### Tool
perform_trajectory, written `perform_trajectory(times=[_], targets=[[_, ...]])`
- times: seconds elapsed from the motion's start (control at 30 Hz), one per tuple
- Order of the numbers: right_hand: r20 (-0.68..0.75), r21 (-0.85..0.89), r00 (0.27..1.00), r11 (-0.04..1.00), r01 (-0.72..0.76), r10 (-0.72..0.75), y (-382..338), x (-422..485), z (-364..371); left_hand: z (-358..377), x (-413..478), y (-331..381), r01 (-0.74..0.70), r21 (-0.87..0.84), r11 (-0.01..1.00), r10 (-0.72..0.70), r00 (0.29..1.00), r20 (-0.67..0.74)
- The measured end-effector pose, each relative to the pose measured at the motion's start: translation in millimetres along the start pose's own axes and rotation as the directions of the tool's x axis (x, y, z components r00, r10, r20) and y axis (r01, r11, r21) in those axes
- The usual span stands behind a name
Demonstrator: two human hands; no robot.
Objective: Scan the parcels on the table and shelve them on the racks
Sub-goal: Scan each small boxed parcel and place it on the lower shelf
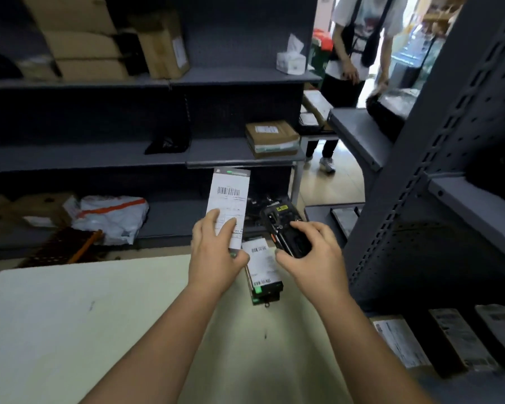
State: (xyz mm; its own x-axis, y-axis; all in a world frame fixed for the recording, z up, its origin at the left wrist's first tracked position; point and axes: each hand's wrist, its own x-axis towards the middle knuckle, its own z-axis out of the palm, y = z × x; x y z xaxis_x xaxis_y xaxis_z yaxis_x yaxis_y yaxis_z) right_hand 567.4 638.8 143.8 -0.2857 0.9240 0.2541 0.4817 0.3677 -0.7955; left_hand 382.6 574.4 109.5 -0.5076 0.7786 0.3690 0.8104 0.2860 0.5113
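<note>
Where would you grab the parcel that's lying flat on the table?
Probably by its near end, coming from above on the person's side. The parcel is long and narrow, so fingers can span its width, and that end points at the person, clear of the scanner and the left hand holding the other parcel.

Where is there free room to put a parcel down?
The table is bare left of the left hand. The middle shelf is free left of the black bag and between it and the brown box. It is crowded at the table's far edge, where another parcel lies between the left hand and the right hand with the scanner.
</note>
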Motion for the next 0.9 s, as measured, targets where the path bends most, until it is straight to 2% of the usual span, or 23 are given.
perform_trajectory(times=[0.13, 0.3, 0.5, 0.9], targets=[[0.025, 0.024, 0.994, 0.994, 0.104, -0.105, -63, 6, -18, -73, 8, 7, -0.029, -0.006, 1.0, 0.028, 0.987, -0.155], [0.019, 0.003, 0.979, 0.98, 0.201, -0.201, -137, 4, -36, -134, 24, 13, -0.078, 0.001, 0.997, 0.075, 0.962, -0.262], [0.002, -0.059, 0.98, 0.978, 0.201, -0.201, -188, -10, -41, -177, 27, 8, -0.132, 0.013, 0.991, 0.13, 0.947, -0.293], [0.067, -0.118, 0.977, 0.971, 0.208, -0.201, -224, -38, -44, -205, 20, -20, -0.176, 0.056, 0.983, 0.185, 0.932, -0.312]])
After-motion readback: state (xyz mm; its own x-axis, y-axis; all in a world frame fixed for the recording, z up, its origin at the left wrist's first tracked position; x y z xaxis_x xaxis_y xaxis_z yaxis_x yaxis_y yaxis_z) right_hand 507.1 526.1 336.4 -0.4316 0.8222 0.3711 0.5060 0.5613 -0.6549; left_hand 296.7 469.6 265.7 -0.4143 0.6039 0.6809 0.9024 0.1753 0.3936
